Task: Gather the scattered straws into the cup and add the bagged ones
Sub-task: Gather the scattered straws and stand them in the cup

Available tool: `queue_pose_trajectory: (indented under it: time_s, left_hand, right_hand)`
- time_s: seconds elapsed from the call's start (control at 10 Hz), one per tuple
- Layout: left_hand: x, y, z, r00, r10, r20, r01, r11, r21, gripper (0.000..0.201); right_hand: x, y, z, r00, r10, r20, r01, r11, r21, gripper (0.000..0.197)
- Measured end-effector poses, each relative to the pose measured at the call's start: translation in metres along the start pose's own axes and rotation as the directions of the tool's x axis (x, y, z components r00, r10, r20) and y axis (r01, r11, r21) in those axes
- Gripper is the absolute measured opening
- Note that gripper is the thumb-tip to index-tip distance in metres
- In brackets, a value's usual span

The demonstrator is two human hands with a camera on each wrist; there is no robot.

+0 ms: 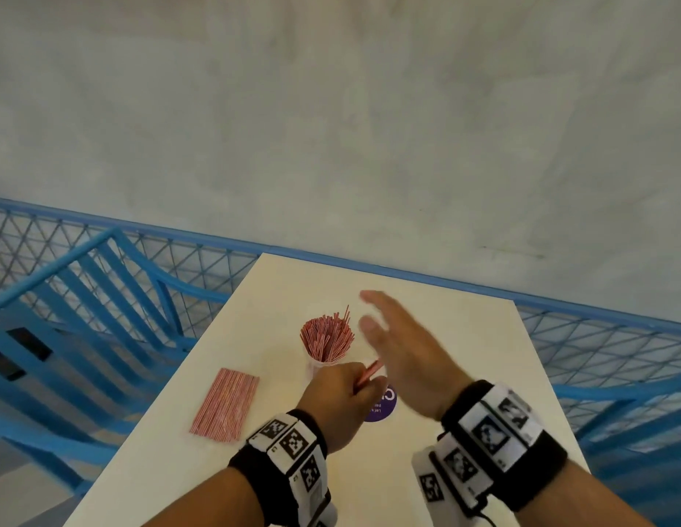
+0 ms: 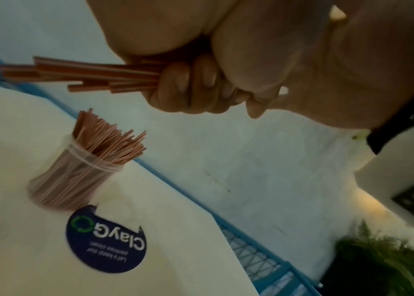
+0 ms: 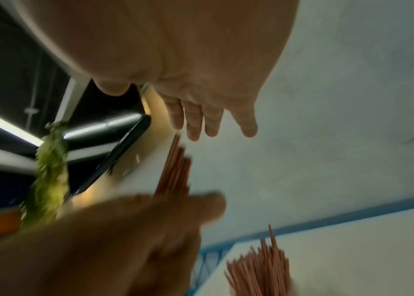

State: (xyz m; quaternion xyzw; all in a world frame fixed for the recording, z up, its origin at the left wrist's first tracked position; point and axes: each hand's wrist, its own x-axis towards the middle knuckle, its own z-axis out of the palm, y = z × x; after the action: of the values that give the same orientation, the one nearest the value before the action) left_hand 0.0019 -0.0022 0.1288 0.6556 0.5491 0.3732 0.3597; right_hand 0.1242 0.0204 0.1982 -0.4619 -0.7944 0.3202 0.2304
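Observation:
A clear plastic cup [image 1: 319,365] [image 2: 74,176] packed with red-and-white straws [image 1: 326,336] [image 3: 259,266] stands mid-table. My left hand [image 1: 346,393] [image 2: 201,88] sits just in front of the cup and grips a small bundle of straws [image 1: 369,371] [image 2: 79,76] [image 3: 174,174] in a fist. My right hand [image 1: 399,348] [image 3: 201,120] hovers to the right of the cup, above the table, fingers straight and empty. The bagged straws [image 1: 226,405] lie flat on the table left of the cup.
The white table [image 1: 464,336] carries a round purple sticker [image 1: 384,407] [image 2: 107,240] under my hands. A blue mesh fence [image 1: 597,336] runs behind the table, and a blue bench [image 1: 84,317] stands at the left. A plant [image 2: 388,260] shows in the left wrist view.

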Motion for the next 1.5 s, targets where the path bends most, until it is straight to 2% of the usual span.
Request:
queue_pose_trajectory:
  time_s: [0.1,0.2,0.3,0.4,0.5,0.6,0.7,0.8,0.9,1.0,1.1,1.2,1.3,1.4,1.5]
  left_hand:
    - [0.001,0.006,-0.012,1.0,-0.001,0.019,-0.003,0.985,0.171,0.031]
    - [0.007,-0.003,-0.001,1.0,0.004,-0.011,-0.002,0.987,0.161,0.028]
    - [0.005,0.012,0.009,0.999,0.049,0.004,-0.049,0.994,-0.097,0.029]
    - [0.005,0.009,0.011,0.999,0.042,0.011,-0.041,0.998,-0.056,0.037]
    - [0.013,0.0,-0.011,0.989,-0.146,-0.027,0.143,0.985,-0.094,0.038]
    - [0.022,0.025,-0.032,0.977,-0.186,-0.101,0.136,0.917,-0.376,0.047]
    - [0.025,0.074,-0.044,0.995,-0.047,-0.086,-0.021,0.754,-0.657,0.049]
    - [0.027,0.101,-0.036,0.998,0.055,-0.04,-0.066,0.657,-0.751,0.041]
    - [0.022,0.098,-0.013,1.0,0.005,0.017,0.009,0.678,-0.735,0.05]
    - [0.014,0.09,0.005,0.996,-0.071,0.061,0.093,0.72,-0.688,0.056]
    - [0.014,0.095,0.009,0.996,-0.083,0.039,0.086,0.712,-0.697,0.051]
    - [0.009,0.102,0.018,0.991,-0.108,0.078,0.133,0.75,-0.648,0.049]
    - [-0.001,0.104,0.028,0.978,-0.178,0.108,0.207,0.757,-0.62,0.047]
    - [0.0,0.09,0.024,0.977,-0.202,0.063,0.202,0.804,-0.56,0.049]
    - [0.008,0.058,0.01,0.965,-0.253,-0.073,0.185,0.85,-0.494,0.049]
  right_hand:
    - [-0.003,0.0,0.021,0.968,0.055,0.243,-0.002,0.977,-0.213,0.067]
    - [-0.001,0.002,0.012,0.985,0.089,0.147,-0.073,0.991,-0.113,0.07]
    - [-0.002,-0.001,0.009,0.976,0.112,0.184,-0.092,0.989,-0.118,0.075]
    - [-0.009,-0.004,0.007,0.962,0.122,0.244,-0.082,0.982,-0.168,0.074]
    - [-0.01,0.01,-0.01,0.991,0.129,0.019,-0.128,0.99,-0.051,0.063]
    - [-0.017,0.036,-0.009,0.975,0.218,-0.037,-0.22,0.97,-0.103,0.043]
    - [-0.03,0.048,0.019,0.914,0.268,0.306,-0.116,0.893,-0.435,0.03]
    - [-0.034,0.047,0.037,0.796,0.406,0.449,-0.149,0.851,-0.504,0.041]
    - [-0.024,0.043,0.039,0.843,0.316,0.435,-0.186,0.93,-0.316,0.049]
    - [-0.024,0.034,0.031,0.886,0.337,0.319,-0.228,0.915,-0.333,0.029]
    - [-0.035,0.037,0.031,0.895,0.224,0.386,-0.052,0.911,-0.408,0.024]
    - [-0.041,0.027,0.016,0.936,0.129,0.329,0.104,0.787,-0.608,0.018]
    - [-0.053,0.052,0.027,0.884,0.2,0.422,0.1,0.801,-0.59,0.027]
    - [-0.071,0.077,0.034,0.811,0.367,0.456,-0.031,0.805,-0.593,0.033]
    - [-0.087,0.1,0.033,0.797,0.43,0.423,-0.173,0.835,-0.522,0.052]
